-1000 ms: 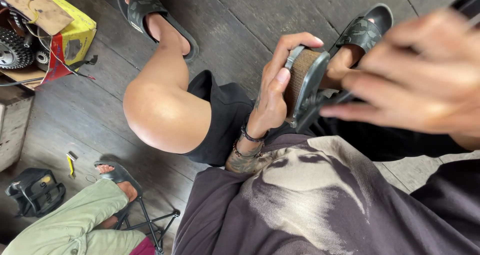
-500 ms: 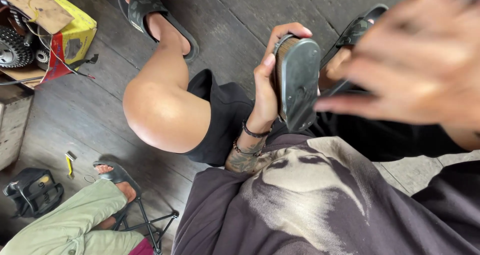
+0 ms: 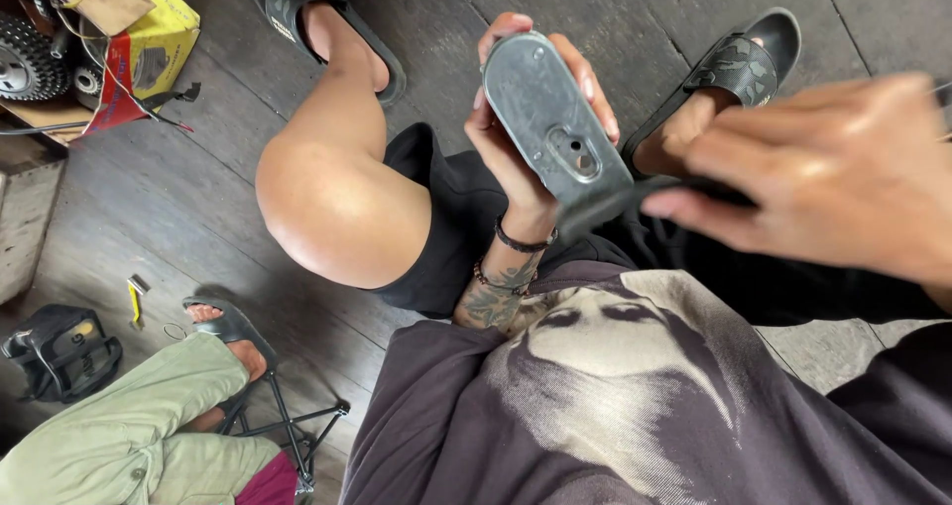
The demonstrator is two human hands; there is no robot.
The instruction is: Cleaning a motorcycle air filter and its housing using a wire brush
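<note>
While the left hand (image 3: 516, 133) is raised wrist-down, its fingers wrap the oblong grey metal plate (image 3: 555, 118), held upright above the lap. The right hand (image 3: 823, 173), fingers together, pinches a dark thin tool (image 3: 635, 196) touching the plate's lower edge.

The metal plate (image 3: 555, 128) is dull grey. The sandals (image 3: 739, 64) are black with a faint pattern. The shirt (image 3: 615, 396) is dark purple-grey with a pale print. The box (image 3: 164, 29) is yellow, the trousers (image 3: 119, 416) light green, and the floor (image 3: 595, 9) dark grey planks.
</note>
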